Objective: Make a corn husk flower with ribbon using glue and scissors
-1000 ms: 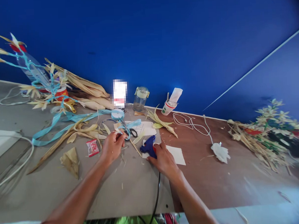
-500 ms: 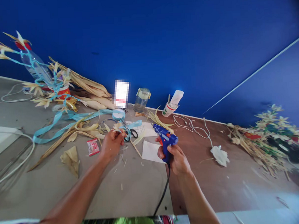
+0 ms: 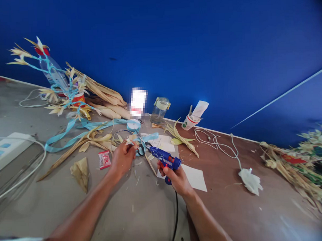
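Note:
My right hand (image 3: 179,177) is wrapped round the grip of a blue glue gun (image 3: 165,158), its black cord hanging down toward the table's front edge. The nozzle points left, close to my left hand (image 3: 124,156). In the closed fingertips of that hand is a small pale piece of corn husk (image 3: 130,141), mostly hidden by the fingers. Just beyond the fingers lie black-handled scissors (image 3: 142,149), partly covered by the nozzle. A roll of light blue ribbon (image 3: 133,125) rests behind them, its loose length trailing left.
Dried husks (image 3: 95,139) and a red-white packet (image 3: 104,159) lie left. A husk flower stem arrangement (image 3: 69,90) stands behind them. Along the blue wall are a glass jar (image 3: 160,110) and a cup (image 3: 189,122). A white cable (image 3: 215,143) and dried flowers (image 3: 293,168) lie right.
My right hand has brought the glue gun leftward, so its nozzle is now near my left hand. The view has shifted slightly, and the left hand still pinches the husk piece.

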Motion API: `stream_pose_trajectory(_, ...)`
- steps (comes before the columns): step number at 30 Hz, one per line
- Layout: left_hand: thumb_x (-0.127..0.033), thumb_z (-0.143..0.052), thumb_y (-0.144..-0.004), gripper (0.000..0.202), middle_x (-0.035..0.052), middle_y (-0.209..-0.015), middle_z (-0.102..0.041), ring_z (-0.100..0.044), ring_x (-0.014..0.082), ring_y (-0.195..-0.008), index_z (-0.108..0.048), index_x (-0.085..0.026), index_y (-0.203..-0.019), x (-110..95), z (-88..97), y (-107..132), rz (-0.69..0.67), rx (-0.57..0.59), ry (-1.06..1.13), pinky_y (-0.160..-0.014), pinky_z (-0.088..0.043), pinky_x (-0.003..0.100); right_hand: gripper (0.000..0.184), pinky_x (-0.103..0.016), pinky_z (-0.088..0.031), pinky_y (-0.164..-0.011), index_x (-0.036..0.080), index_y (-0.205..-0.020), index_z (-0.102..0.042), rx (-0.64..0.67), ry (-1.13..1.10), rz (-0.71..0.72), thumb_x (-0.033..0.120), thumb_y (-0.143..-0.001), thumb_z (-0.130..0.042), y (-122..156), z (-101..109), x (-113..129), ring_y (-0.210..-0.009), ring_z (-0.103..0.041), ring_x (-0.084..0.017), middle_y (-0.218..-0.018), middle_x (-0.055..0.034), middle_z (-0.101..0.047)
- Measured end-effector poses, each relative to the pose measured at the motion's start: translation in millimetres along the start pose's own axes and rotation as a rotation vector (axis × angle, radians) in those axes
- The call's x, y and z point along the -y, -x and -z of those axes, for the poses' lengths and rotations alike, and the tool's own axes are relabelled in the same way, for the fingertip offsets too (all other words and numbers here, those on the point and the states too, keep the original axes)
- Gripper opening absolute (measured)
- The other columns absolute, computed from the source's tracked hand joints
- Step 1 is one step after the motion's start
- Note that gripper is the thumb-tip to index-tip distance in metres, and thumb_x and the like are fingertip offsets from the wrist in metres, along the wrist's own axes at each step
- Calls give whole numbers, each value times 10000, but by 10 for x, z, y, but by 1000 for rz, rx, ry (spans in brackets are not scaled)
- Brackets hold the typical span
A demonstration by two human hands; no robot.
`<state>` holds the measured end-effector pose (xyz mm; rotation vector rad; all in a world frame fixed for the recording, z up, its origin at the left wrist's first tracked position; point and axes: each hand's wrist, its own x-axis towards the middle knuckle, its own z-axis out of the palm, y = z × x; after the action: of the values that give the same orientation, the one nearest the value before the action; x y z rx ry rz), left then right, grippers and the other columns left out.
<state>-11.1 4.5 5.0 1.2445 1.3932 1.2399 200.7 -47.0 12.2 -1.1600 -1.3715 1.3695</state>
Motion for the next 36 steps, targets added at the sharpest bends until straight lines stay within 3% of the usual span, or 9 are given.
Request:
stream_pose_trajectory(10,-356,-510,-780,192,-46,-517,-493,-468,136,-507,-580,-178,-787,-66,8,31,-23,-19,-135,-532,-350,262,412,-254,-430,-519,157,-886,-677,12,147,26,545,-762,-611,54,-75,7,-579,-499,-131,-744,-48,-644)
stream_pose_trajectory(19,-362,-514,-802,203,-38,-519,-513,-489,140,-502,-609,-183,-795,-71,13,52,-45,-18,-192,-517,-348,250,310,-248,-401,-516,168,-803,-628,19,211,89,475,-798,-583,30,-94,0,-543,-442,-120,-648,-13,-560)
stream_pose_trajectory(27,-332,-507,-811,185,-32,-526,-528,-496,140,-496,-616,-185,-834,-112,1,78,-59,-19,-225,-519,-359,252,377,-234,-357,-460,174,-759,-589,29,174,22,550,-780,-583,24,-121,4,-491,-373,-104,-568,16,-469)
stream_pose_trajectory(36,-311,-490,-825,159,-31,-539,-519,-498,143,-511,-598,-195,-817,-149,13,86,-93,-29,-251,-544,-362,261,356,-222,-332,-454,179,-717,-561,41,199,32,525,-801,-575,32,-111,-30,-501,-329,-93,-561,25,-442)
